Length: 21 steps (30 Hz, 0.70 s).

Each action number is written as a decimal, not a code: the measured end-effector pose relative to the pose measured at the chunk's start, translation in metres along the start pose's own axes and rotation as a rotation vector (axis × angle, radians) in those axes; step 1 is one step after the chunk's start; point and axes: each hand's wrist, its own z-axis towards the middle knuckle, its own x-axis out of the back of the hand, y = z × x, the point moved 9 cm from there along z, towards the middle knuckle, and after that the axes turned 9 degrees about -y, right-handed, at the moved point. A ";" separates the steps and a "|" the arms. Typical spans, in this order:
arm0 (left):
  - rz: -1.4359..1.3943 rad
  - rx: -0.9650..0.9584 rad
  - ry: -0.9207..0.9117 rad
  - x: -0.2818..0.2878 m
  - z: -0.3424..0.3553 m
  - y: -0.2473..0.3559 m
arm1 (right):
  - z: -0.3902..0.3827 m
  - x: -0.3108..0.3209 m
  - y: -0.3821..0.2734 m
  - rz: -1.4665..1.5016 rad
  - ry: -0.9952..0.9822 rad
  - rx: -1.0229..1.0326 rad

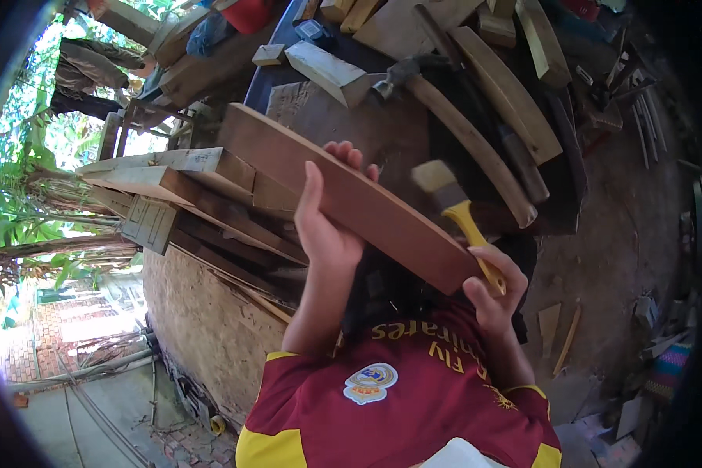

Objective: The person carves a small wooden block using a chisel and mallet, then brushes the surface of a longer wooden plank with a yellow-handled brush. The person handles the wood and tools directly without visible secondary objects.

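A flat reddish-brown wooden board [366, 207] slants across the middle of the view, its far end up to the left and its near end down to the right. My left hand [331, 222] grips it around the middle, thumb on the face toward me and fingertips showing over the far edge. My right hand [499, 290] is closed on the yellow handle of a paintbrush [462, 217] near the board's near end. The brush points up and away, its pale bristles beyond the board's far edge. Whether the right fingers also touch the board, I cannot tell.
Beyond the board, a claw hammer [456, 140] lies on a dark work surface beside wooden blocks [327, 70] and a curved wooden piece [511, 97]. Long timber beams [187, 175] are stacked at left. Thin wood offcuts [550, 327] lie on the floor at right.
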 end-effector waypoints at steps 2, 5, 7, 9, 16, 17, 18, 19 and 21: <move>0.048 0.084 0.030 0.003 -0.004 -0.012 | -0.014 0.003 -0.001 -0.026 0.132 -0.076; 0.225 0.302 -0.012 0.002 -0.014 -0.024 | -0.019 0.032 -0.018 -0.282 0.155 -0.003; 0.313 0.508 -0.029 0.008 -0.033 -0.029 | -0.019 0.056 -0.018 -0.299 0.253 0.005; 0.300 0.573 -0.030 0.004 -0.043 -0.032 | -0.016 0.070 -0.017 -0.292 0.321 0.008; 0.362 0.648 0.036 0.024 -0.051 -0.033 | 0.000 0.071 -0.010 -0.288 0.303 0.015; 0.382 0.652 0.040 0.024 -0.051 -0.032 | 0.002 0.070 -0.009 -0.296 0.319 0.001; 0.403 0.699 0.045 0.025 -0.053 -0.032 | 0.004 0.069 -0.008 -0.303 0.336 -0.012; 0.423 0.752 0.044 0.025 -0.054 -0.031 | 0.004 0.067 -0.008 -0.332 0.335 -0.013; 0.458 0.815 0.042 0.029 -0.056 -0.030 | 0.005 0.064 -0.009 -0.389 0.333 -0.013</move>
